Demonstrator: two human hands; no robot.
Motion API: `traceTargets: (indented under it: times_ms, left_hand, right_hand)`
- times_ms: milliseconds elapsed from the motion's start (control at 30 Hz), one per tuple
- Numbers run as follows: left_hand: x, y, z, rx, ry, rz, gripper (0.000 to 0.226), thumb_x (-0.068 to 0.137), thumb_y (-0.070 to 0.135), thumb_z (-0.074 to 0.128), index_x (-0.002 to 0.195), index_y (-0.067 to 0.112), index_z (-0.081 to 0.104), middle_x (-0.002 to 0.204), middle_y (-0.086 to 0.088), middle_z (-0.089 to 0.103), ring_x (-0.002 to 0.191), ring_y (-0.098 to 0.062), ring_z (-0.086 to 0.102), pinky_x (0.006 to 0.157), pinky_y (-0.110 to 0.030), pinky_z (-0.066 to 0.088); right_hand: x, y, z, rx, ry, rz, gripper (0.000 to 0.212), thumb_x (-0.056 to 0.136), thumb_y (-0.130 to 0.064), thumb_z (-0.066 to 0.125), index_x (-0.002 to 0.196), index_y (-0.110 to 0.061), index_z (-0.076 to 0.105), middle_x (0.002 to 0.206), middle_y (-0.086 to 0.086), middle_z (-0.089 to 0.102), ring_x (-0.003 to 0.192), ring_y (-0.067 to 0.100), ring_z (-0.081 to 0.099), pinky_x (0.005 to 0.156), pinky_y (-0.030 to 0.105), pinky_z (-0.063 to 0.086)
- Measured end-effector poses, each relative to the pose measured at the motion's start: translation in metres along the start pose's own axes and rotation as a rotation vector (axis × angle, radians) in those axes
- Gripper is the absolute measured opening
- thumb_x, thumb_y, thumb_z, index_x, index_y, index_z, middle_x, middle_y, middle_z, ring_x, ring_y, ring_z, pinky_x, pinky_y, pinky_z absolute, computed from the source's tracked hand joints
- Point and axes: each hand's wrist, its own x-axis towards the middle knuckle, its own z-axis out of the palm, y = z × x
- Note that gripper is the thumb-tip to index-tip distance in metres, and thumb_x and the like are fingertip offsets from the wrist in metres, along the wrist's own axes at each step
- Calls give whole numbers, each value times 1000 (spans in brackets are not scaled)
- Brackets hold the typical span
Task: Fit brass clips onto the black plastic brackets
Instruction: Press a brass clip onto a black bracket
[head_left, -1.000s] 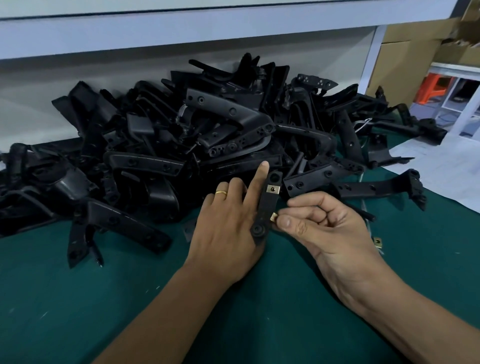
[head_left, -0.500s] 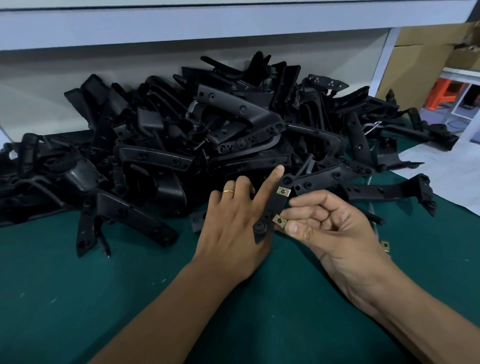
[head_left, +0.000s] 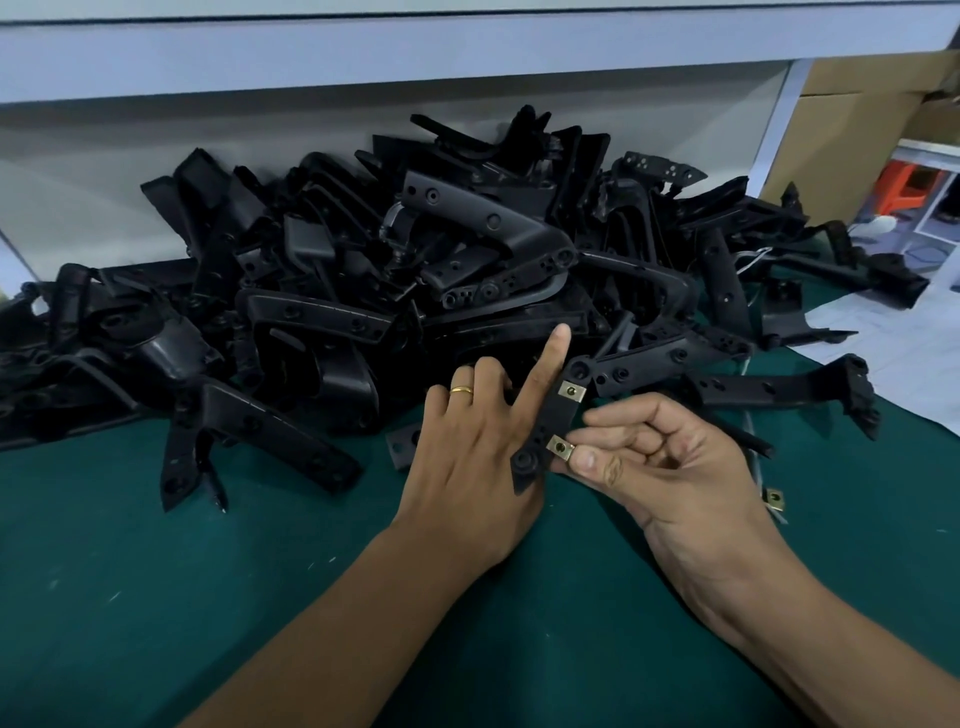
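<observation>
My left hand (head_left: 470, 457) holds a narrow black plastic bracket (head_left: 550, 423) upright-tilted above the green table, index finger stretched along its left side. One brass clip (head_left: 572, 391) sits on the bracket near its upper end. A second brass clip (head_left: 561, 447) sits on the bracket's lower right edge, with my right hand (head_left: 660, 467) pinching it between thumb and fingers. A loose brass clip (head_left: 775, 499) lies on the table to the right of my right hand.
A big heap of black plastic brackets (head_left: 415, 280) fills the back of the green table (head_left: 156, 597), under a grey shelf (head_left: 363, 52). White sheet (head_left: 893, 358) at the right edge. Cardboard boxes (head_left: 852, 140) stand beyond at upper right.
The lower brass clip has gone from beside the bracket's edge onto it, pushed by my right thumb and fingers. Both hands stay in place; the camera shifted slightly.
</observation>
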Motion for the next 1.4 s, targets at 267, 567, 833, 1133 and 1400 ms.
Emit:
traceTargets:
  times_ms: [267, 567, 833, 1133, 1400]
  left_hand:
    - [-1, 2, 1, 32, -5, -4, 90, 87, 38, 35, 166, 27, -5, 103, -3, 37, 89, -21, 38, 82, -42, 40]
    - [-2, 5, 3, 56, -20, -9, 87, 89, 44, 30, 166, 28, -5, 105, -2, 38, 92, -22, 39, 84, -39, 36]
    - [-2, 9, 2, 60, -45, -28, 88, 84, 43, 23, 166, 29, -9, 105, -3, 35, 93, -23, 36, 86, -41, 37]
    - [-3, 14, 0, 18, -54, -67, 86, 86, 53, 11, 158, 31, -31, 115, -2, 32, 100, -21, 34, 96, -38, 34]
    - [-3, 18, -14, 114, -95, -150, 131, 78, 59, 63, 156, 21, -35, 110, -6, 33, 95, -23, 35, 91, -41, 38]
  right_hand:
    - [-1, 0, 1, 37, -18, 7, 26, 66, -12, 87, 91, -11, 78, 88, 18, 78, 85, 34, 78, 81, 35, 62]
    - [-1, 2, 2, 44, 6, 30, 25, 64, -12, 87, 87, -8, 77, 87, 24, 76, 79, 41, 77, 76, 34, 63]
    - [-1, 7, 1, 76, 13, 47, 27, 63, -15, 89, 85, -6, 77, 79, 19, 75, 76, 40, 77, 78, 41, 63]
    - [-1, 8, 2, 6, -101, 28, 21, 83, -23, 83, 81, -6, 72, 75, 23, 71, 66, 31, 71, 69, 35, 59]
    - [-2, 7, 0, -78, -279, 72, 31, 103, -31, 51, 85, -12, 67, 76, 13, 71, 70, 38, 61, 75, 33, 53]
